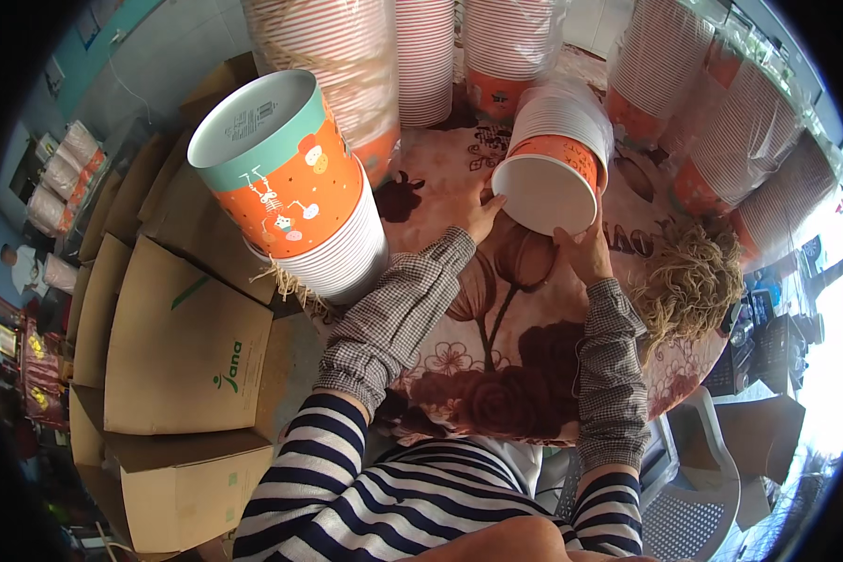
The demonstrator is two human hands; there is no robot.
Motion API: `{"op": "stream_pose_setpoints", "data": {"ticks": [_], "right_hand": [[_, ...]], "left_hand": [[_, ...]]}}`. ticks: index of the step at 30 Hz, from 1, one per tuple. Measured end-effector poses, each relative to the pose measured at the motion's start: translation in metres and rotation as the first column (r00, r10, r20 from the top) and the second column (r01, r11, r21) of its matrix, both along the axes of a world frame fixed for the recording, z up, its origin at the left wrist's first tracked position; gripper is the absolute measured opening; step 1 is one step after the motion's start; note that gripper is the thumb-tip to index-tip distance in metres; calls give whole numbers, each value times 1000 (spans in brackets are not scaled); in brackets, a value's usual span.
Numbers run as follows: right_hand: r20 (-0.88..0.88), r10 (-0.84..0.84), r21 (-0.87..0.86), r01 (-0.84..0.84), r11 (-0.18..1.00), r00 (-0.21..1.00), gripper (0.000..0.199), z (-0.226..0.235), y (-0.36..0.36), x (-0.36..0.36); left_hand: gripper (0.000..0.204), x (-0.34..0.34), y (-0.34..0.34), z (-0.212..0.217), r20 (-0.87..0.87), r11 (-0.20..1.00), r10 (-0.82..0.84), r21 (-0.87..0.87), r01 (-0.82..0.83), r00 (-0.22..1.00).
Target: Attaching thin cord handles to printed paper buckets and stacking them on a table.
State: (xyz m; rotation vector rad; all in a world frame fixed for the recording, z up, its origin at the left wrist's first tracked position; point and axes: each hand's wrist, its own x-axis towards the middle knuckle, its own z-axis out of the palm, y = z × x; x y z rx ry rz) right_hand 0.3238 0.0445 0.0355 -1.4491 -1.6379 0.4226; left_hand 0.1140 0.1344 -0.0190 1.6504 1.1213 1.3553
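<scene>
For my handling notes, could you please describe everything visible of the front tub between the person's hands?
The front tub is round and paper-looking, with a white inside, white rim and orange outer wall with dark marks. It is tipped on its side, mouth toward the person, over the flowered tablecloth; its far end seems to sit inside a stack of tubs. The left hand grips its left rim, the right hand its lower right.

Wide fisheye view, head-worn — facing down, near the hands, above the tabletop
</scene>
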Motion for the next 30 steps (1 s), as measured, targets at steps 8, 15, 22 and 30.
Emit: {"op": "stream_pose_setpoints", "data": {"ticks": [8,15,22,30], "right_hand": [[26,-35,16,34,999,999,89,2,0,0],[-240,7,13,-4,1000,971,66,-16,1,31],[-591,387,-145,-566,812,708,62,20,-18,59],[-354,-162,-156,112,981,921,16,45,-37,100]], "left_hand": [[37,-2,11,-14,35,998,-47,-48,49,998],[52,20,9,-27,204,935,-258,-194,298,944],[45,-23,-6,12,130,976,-103,-176,125,986],[33,-61,-41,28,391,942,-282,-62,331,876]]}}
